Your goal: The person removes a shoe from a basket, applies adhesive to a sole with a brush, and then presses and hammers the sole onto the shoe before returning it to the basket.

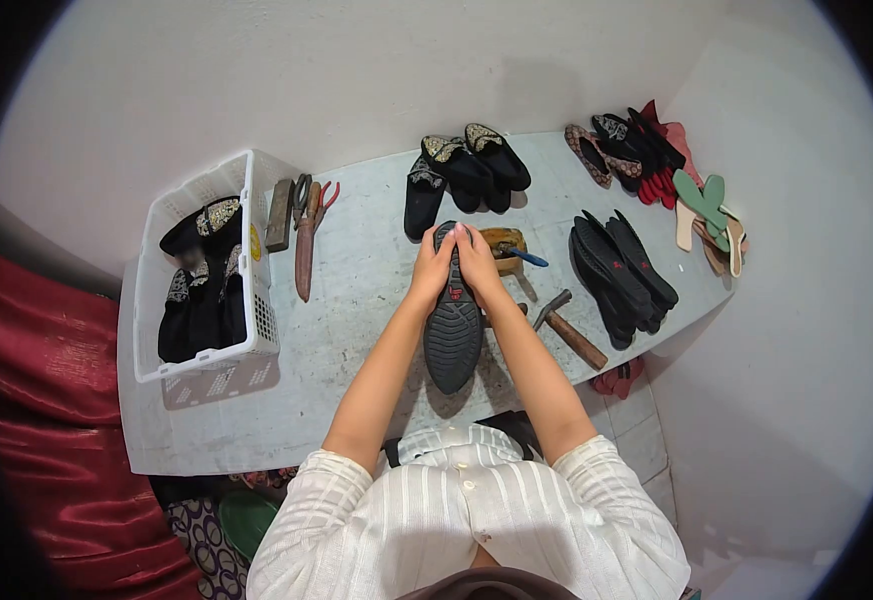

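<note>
Between my two hands is a black shoe [454,345], its ridged sole facing up and a small red mark near the middle. My left hand [434,268] is closed around the left side of the shoe's far end. Gripping the opposite side is my right hand [477,265], with both thumbs close together on the sole. The shoe's upper is hidden underneath. Just right of my right hand sits a yellowish container [504,240] with a blue-handled tool [529,257] across it. A hammer [577,338] with a wooden handle lies near my right forearm.
A white plastic basket [257,205] of black shoes stands left, beside scissors [302,190], red-handled pliers [327,198] and a dark block [279,215]. Finished-looking black shoes [469,172] sit at the back. Stacked black soles [612,268], more shoes [622,140] and green insoles [702,200] are right.
</note>
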### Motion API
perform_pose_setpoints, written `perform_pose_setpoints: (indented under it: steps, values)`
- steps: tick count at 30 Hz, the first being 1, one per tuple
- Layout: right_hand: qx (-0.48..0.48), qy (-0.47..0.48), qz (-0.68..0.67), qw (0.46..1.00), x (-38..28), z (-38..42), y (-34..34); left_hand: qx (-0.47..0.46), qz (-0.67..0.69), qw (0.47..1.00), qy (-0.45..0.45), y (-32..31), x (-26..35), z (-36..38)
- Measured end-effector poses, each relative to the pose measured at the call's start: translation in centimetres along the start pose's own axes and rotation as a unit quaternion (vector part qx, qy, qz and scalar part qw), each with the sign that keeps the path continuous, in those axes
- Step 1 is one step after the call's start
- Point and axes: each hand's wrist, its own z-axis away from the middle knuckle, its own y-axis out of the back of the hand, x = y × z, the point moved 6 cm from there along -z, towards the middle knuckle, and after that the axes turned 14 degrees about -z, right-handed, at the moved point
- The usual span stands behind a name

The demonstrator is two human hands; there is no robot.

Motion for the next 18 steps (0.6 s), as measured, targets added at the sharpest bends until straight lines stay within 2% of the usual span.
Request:
perform_pose_setpoints:
  steps: [2, 4, 11, 14, 16, 17, 18]
  values:
    - [-0.004, -0.011, 0.000, 1.000, 0.1, -0.3, 0.0, 0.000, 0.022, 1.000, 0.012, 0.0, 0.8, 0.5]
    - [0.016, 0.026, 0.035, 0.999, -0.9, 0.2, 0.1, 0.016, 0.061, 0.998, -0.013, 0.1, 1.1, 0.7]
    - [0.039, 0.115, 0.089, 0.989, -2.0, 0.2, 0.2, 0.039, 0.040, 0.998, -0.038, 0.3, 1.3, 0.6]
    - [0.044, 0.137, 0.087, 0.986, -2.9, 0.7, -0.1, 0.048, -0.004, 0.997, -0.055, 0.5, 1.9, 0.7]
    - [0.073, 0.171, 0.076, 0.980, -4.9, 2.1, -0.3, 0.123, -0.197, 0.970, -0.073, 1.3, 2.6, 1.1]
    - [0.073, 0.171, 0.076, 0.980, -4.7, 2.0, -0.2, 0.123, -0.197, 0.970, -0.072, 1.3, 2.5, 1.2]
    - [0.060, 0.163, 0.076, 0.982, -4.5, 1.8, -0.2, 0.165, -0.229, 0.951, -0.127, 1.5, 3.2, 1.4]
